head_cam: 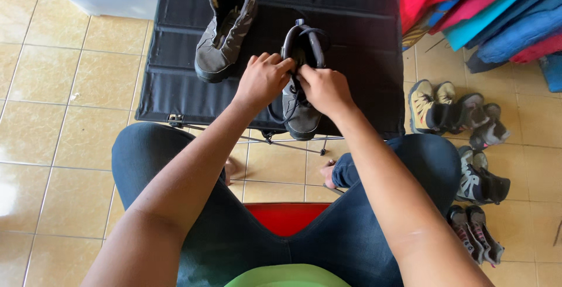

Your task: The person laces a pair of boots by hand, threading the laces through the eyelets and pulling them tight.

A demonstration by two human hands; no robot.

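- Grey boot standing upright near the front edge of the black folding counter, toe toward the seated person.
- Left hand pressed against the boot's left side, fingers curled and pinching at the collar by the tongue.
- Right hand on the boot's right side, fingertips closed on what looks like dark lace; exact grip hard to tell.
- Second grey boot left of and beyond the first, tilted, untouched.
- Several pairs of shoes on the tiled floor, right of the boot and off the counter.
- Probably best done by steadying the collar with one hand, drawing lace evenly with the other, keeping the boot flat.
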